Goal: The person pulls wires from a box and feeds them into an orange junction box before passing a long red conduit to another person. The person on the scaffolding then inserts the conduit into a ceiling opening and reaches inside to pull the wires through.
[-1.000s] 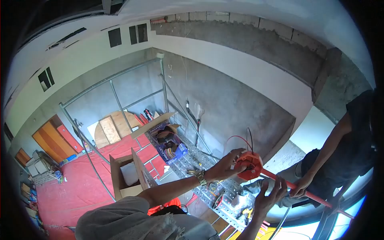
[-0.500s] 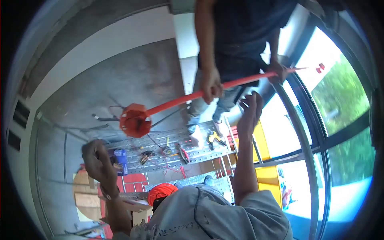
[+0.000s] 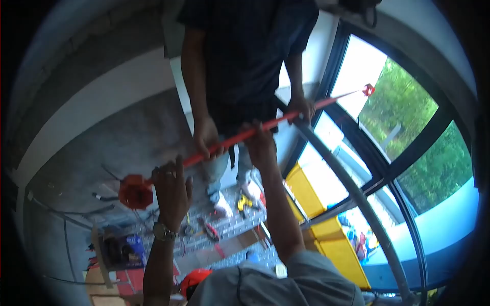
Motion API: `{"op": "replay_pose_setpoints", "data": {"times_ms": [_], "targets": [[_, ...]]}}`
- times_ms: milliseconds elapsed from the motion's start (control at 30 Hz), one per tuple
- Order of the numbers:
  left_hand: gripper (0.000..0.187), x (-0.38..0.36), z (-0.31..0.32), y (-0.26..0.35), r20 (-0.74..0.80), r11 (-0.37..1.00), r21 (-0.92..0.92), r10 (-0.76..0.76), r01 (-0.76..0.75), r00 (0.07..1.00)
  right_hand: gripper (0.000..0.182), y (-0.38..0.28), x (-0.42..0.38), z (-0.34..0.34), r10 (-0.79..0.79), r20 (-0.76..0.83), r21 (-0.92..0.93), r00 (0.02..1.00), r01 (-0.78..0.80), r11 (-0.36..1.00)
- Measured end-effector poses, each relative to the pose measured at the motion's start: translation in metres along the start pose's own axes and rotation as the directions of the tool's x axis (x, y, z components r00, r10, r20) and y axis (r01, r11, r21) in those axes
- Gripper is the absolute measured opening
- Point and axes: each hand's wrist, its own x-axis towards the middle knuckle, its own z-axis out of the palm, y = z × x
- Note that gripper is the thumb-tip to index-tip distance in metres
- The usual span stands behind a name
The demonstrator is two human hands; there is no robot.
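A long red-orange pipe (image 3: 237, 138) crosses in front of me on a slant. At its near left end is an octagonal orange box (image 3: 136, 192), and a smaller red piece (image 3: 368, 90) tops the far right end. My left hand (image 3: 172, 191), with a watch (image 3: 164, 232) on its wrist, is closed on the pipe just beside the box; its thumb stands out and its fingertips reach over. Farther along, my right hand (image 3: 261, 145) wraps its fingers over the pipe. A co-worker's two hands (image 3: 205, 136) also hold it, one between mine and one farther right.
The co-worker in dark clothing (image 3: 242, 56) stands opposite on a perforated metal platform (image 3: 232, 222). Red-handled pliers (image 3: 210, 231) and a yellow tool (image 3: 246, 202) lie there. A grey metal tube (image 3: 352, 186) runs before the window at right, near yellow panels (image 3: 326, 245).
Both my hands, apart from the pipe before, have come onto it. The pipe's box end has shifted left and down in view, and the co-worker appears farther left.
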Motion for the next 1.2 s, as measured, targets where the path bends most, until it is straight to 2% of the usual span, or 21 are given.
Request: {"op": "replay_pose_setpoints", "data": {"times_ms": [33, 100, 167, 200, 267, 300, 367, 467, 500, 567, 600, 633, 667, 733, 867, 900, 967, 1033, 1100, 1133, 1200], "targets": [[0.05, 0.008, 0.009, -0.002, -0.048, 1.0, 0.005, -0.005, 0.006, 0.999, 0.025, 0.0, 0.003, 0.001, 0.147, -0.019, 0.399, 0.989, -0.127, 0.908], [0.036, 0.016, 0.023, -0.011, 0.091, 0.991, -0.018, -0.127, 0.129, 0.988, 0.028, -0.001, -0.001, 0.001, 0.133, -0.016, 0.374, 0.991, -0.118, 0.92], [0.035, 0.013, 0.028, -0.02, 0.024, 0.996, -0.035, -0.087, 0.088, 0.996, 0.036, -0.004, -0.006, 0.002, 0.111, -0.076, 0.19, 0.991, -0.095, 0.977], [0.036, 0.011, 0.027, -0.026, -0.018, 0.998, -0.044, -0.046, 0.045, 0.999, 0.036, -0.009, -0.005, 0.007, 0.105, -0.05, 0.194, 0.993, -0.094, 0.977], [0.035, 0.003, 0.017, -0.03, -0.009, 0.996, -0.052, -0.066, 0.066, 0.998, 0.044, -0.026, -0.011, 0.014, 0.132, -0.039, 0.219, 0.99, -0.121, 0.968], [0.035, -0.001, 0.013, -0.033, 0.009, 0.995, -0.071, -0.068, 0.068, 0.998, 0.051, -0.022, -0.011, 0.012, 0.088, -0.072, 0.13, 0.993, -0.078, 0.988], [0.035, -0.015, 0.006, -0.043, -0.015, 0.991, -0.089, -0.101, 0.1, 0.995, 0.048, -0.034, -0.01, 0.014, 0.1, -0.044, 0.368, 0.994, -0.077, 0.927], [0.036, -0.038, 0.0, -0.061, 0.129, 0.947, -0.279, -0.129, 0.161, 0.983, 0.043, -0.045, -0.003, 0.004, -0.065, -0.031, 0.457, 0.997, 0.072, 0.886], [0.036, -0.049, 0.003, -0.069, 0.107, 0.951, -0.243, -0.172, 0.193, 0.979, 0.042, -0.054, 0.0, 0.003, -0.143, 0.011, 0.502, 0.99, 0.118, 0.857], [0.041, -0.074, 0.006, -0.086, 0.186, 0.917, -0.356, -0.119, 0.18, 0.975, 0.04, -0.063, 0.007, -0.011, -0.159, -0.191, 0.334, 0.969, 0.216, 0.917], [0.041, -0.084, 0.004, -0.094, 0.177, 0.92, -0.333, -0.154, 0.206, 0.972, 0.042, -0.08, 0.003, 0.018, -0.115, -0.298, 0.339, 0.948, 0.218, 0.915], [0.043, -0.093, 0.004, -0.1, 0.263, 0.91, -0.338, -0.154, 0.24, 0.953, 0.044, -0.097, -0.002, 0.04, -0.077, -0.407, 0.333, 0.91, 0.226, 0.916], [0.046, -0.102, 0.005, -0.103, 0.352, 0.898, -0.348, -0.142, 0.27, 0.925, 0.044, -0.09, -0.001, 0.037, -0.069, -0.395, 0.339, 0.916, 0.215, 0.916], [0.047, -0.117, 0.007, -0.107, 0.389, 0.888, -0.35, -0.151, 0.298, 0.909, 0.042, -0.077, -0.009, 0.019, -0.136, -0.127, 0.424, 0.982, 0.178, 0.888], [0.045, -0.15, 0.019, -0.102, 0.487, 0.86, -0.372, -0.14, 0.35, 0.862, 0.033, -0.072, -0.032, 0.04, -0.075, -0.285, 0.303, 0.955, 0.165, 0.939], [0.045, -0.158, 0.026, -0.096, 0.498, 0.862, -0.385, -0.107, 0.33, 0.86, 0.035, -0.068, -0.039, 0.038, -0.099, -0.25, 0.312, 0.963, 0.177, 0.933], [0.043, -0.172, 0.039, -0.08, 0.459, 0.784, -0.477, -0.165, 0.398, 0.873, 0.03, -0.066, -0.058, 0.043, -0.079, -0.285, 0.27, 0.955, 0.159, 0.95], [0.042, -0.177, 0.046, -0.058, 0.54, 0.769, -0.482, -0.115, 0.419, 0.833, 0.032, -0.061, -0.074, 0.05, -0.072, -0.248, 0.209, 0.966, 0.126, 0.97], [0.042, -0.171, 0.05, -0.036, 0.407, 0.664, -0.634, -0.148, 0.396, 0.901, 0.034, -0.063, -0.091, 0.07, -0.034, -0.263, 0.251, 0.964, 0.102, 0.963], [0.04, -0.166, 0.047, -0.026, 0.46, 0.636, -0.638, -0.139, 0.435, 0.877, 0.034, -0.061, -0.102, 0.075, -0.008, -0.268, 0.232, 0.963, 0.072, 0.97], [0.038, -0.157, 0.046, -0.008, 0.434, 0.643, -0.651, -0.121, 0.403, 0.893, 0.035, -0.058, -0.115, 0.087, 0.048, -0.257, 0.234, 0.965, 0.014, 0.972]]}}
